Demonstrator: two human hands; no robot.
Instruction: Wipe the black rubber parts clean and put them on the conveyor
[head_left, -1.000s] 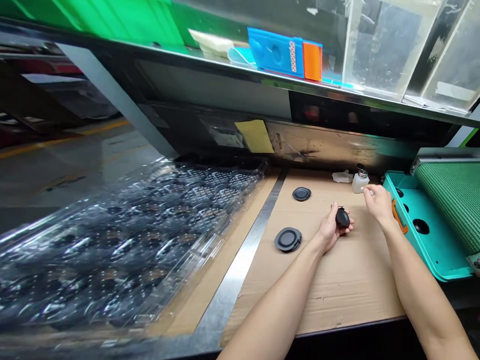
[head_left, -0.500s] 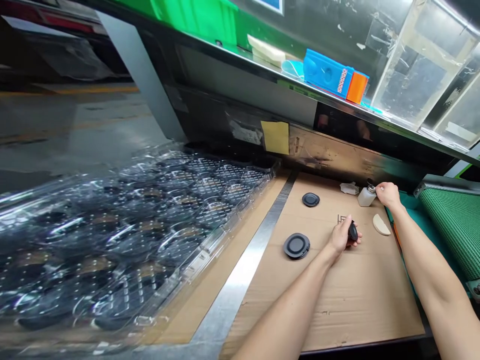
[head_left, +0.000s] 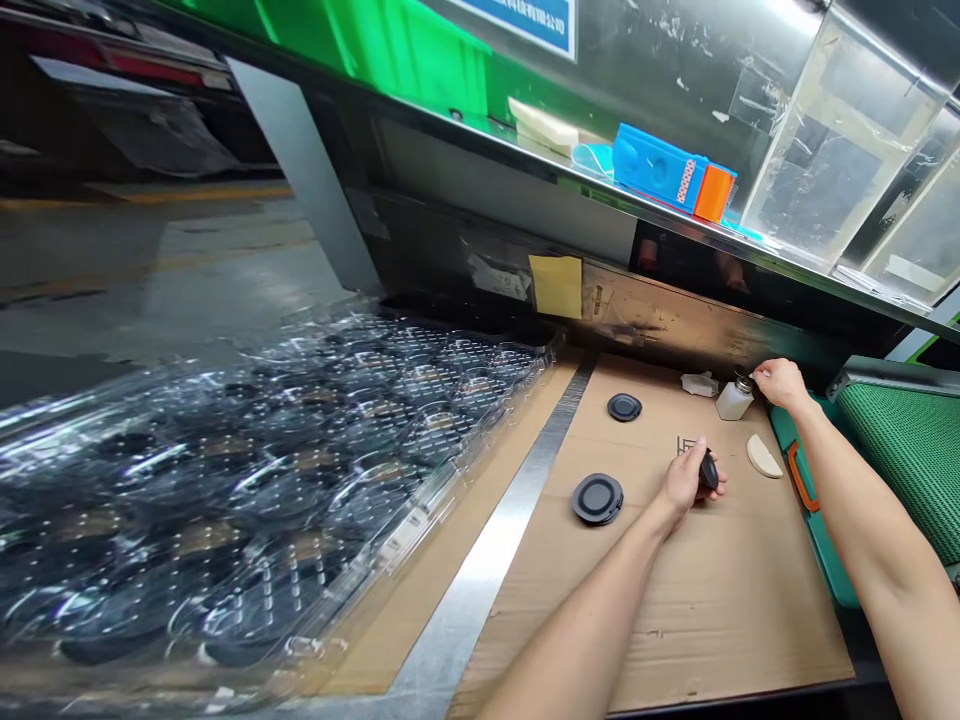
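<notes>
Now the left hand (head_left: 686, 478) holds a black disc (head_left: 709, 470) on edge over the cardboard sheet (head_left: 712, 620), its fingers hiding part of the disc. The right hand (head_left: 780, 384), loosely curled in a narrow shape, has moved in from its earlier spot, fingertips (head_left: 759, 374) at the 3 o'clock side of a white dispenser bottle (head_left: 735, 402); contact cannot be made out. A cream crescent pad (head_left: 765, 457) lies at the hand's 6 o'clock

Matt disc (head_left: 709, 470) — rough cardboard (head_left: 675, 620)
</notes>
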